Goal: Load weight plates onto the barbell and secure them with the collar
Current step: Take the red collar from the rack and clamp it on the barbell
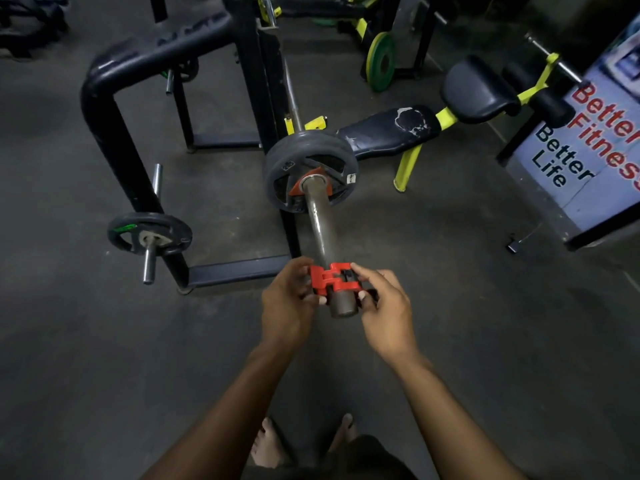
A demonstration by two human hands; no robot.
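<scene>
- Gripping from both sides, the left hand point(289, 303) and right hand point(388, 308) hold the red collar point(332, 279) in the head view; the fingers of each curl round its opposite ends.
- Collar position: seated around the barbell sleeve point(320, 230) near its free end, with a short stub of sleeve showing beyond it towards the camera.
- Weight plate point(310, 171): dark, mounted further up the sleeve, well apart from the collar; a red hub piece point(297, 189) shows at its centre.
- Surroundings: a black rack point(114, 133) on the left carries a smaller plate point(149, 233) on a peg; a padded bench point(388, 131) with yellow legs stands behind, on the grey floor point(104, 358).
</scene>
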